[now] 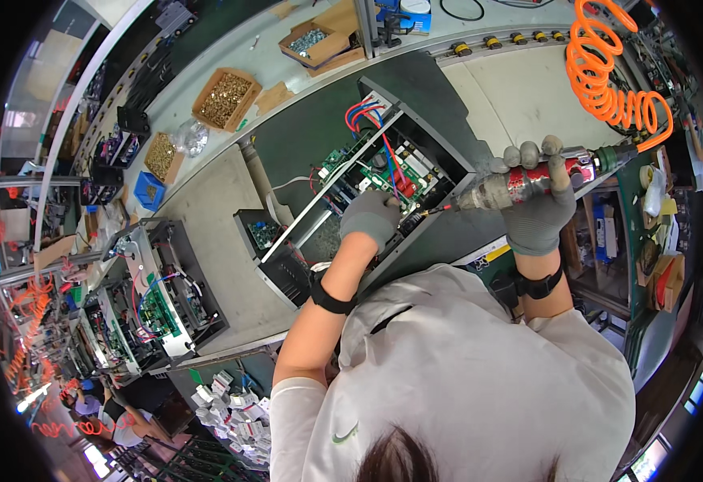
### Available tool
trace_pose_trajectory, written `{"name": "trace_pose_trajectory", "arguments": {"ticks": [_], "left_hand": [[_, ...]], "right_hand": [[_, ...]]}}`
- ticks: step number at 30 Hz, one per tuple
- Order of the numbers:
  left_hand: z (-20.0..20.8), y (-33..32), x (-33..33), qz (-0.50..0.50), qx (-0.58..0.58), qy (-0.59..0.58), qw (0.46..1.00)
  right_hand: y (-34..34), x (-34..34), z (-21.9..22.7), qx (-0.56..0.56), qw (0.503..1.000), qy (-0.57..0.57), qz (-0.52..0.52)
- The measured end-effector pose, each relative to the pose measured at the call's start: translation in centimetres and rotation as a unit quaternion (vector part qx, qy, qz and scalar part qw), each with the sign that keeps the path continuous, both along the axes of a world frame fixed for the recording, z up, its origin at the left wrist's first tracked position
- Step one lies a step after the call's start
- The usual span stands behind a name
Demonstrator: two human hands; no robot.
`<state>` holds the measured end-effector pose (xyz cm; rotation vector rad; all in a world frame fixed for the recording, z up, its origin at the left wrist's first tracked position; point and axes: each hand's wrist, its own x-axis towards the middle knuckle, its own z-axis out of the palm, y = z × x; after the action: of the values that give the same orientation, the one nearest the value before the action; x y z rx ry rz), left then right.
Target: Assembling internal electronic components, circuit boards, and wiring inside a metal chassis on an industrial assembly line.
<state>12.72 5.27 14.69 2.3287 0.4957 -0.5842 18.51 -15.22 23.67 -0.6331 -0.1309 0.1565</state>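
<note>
View from above my head, looking down at an assembly line. My right hand [538, 210], gloved in grey, is wrapped tight around the barrel of a pneumatic screwdriver [528, 181], held level with its bit pointing left into an open electronics chassis [384, 173]. My left hand [370, 217], also gloved, is curled with its fingers bent at the lower edge of the chassis, just beside the bit tip; whether it pinches a screw or only steadies the housing I cannot tell.

The screwdriver looks like a stiff metal tool with some weight, and its coiled orange air hose [608, 76] will likely tug at the rear end; the best hold is judged to be mid-barrel, where my fingers already sit. The chassis appears to be rigid sheet metal, heavy enough to stay put, but the green circuit boards [396, 178] and the red and blue wires [367, 116] inside are probably fragile, so it is better steadied by its outer frame.

The chassis lies on a grey-green surface [303, 136]. To the left, further open units [163, 297] wait in line, and cardboard boxes of brass-coloured fasteners [224, 98] stand beyond.
</note>
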Motion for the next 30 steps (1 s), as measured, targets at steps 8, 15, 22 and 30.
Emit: {"name": "trace_pose_trajectory", "arguments": {"ticks": [8,15,22,30], "left_hand": [[-1.4,-0.5,1.9,-0.015,0.064,0.048,0.997],[-2.7,2.8,1.5,0.331,-0.787,0.076,0.515],[-2.5,1.2,2.4,0.280,-0.542,-0.018,0.792],[-0.5,0.8,3.8,0.148,0.083,-0.011,0.985]], "right_hand": [[-0.8,0.5,-0.5,-0.026,0.999,-0.002,-0.032],[-1.4,1.0,-1.5,-0.015,0.999,0.014,-0.039],[-1.1,1.4,-2.5,-0.024,0.999,-0.019,-0.022],[0.3,2.0,-3.2,-0.021,0.999,-0.023,-0.005]]}}
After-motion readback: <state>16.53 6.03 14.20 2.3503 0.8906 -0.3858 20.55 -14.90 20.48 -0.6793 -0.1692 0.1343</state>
